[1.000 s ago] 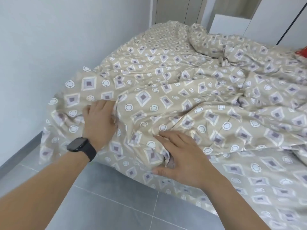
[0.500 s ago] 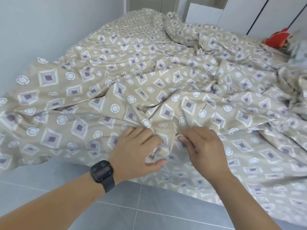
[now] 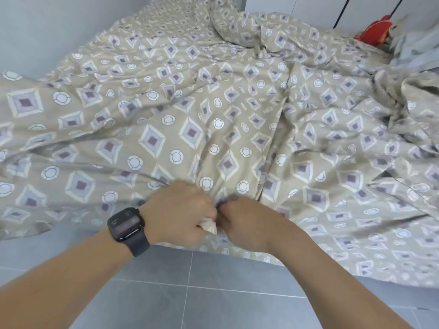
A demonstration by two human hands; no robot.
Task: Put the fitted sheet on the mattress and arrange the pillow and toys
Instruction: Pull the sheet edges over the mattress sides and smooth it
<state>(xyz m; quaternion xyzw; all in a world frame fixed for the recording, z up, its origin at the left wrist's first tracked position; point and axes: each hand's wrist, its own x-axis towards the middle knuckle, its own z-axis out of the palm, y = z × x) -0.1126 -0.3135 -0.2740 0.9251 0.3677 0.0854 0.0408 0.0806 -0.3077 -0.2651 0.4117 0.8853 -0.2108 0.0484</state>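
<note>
Head view: both hands, left hand [image 3: 181, 211] and right hand [image 3: 245, 225], clutch bunched, crumpled diamond-patterned sheet [image 3: 190, 129] in curled fingers.

We see the fitted sheet [image 3: 213, 119]: thin matt woven cloth, v. creased, printed w/ diamonds. Below the sheet, floor tiles [image 3: 213, 305]: smooth grey, slight sheen. Watch [image 3: 126, 223] by the sheet's near edge: glossy glass face, matt rubbery strap. Far right of the sheet, red toy [image 3: 373, 34]: soft fabric.
</note>
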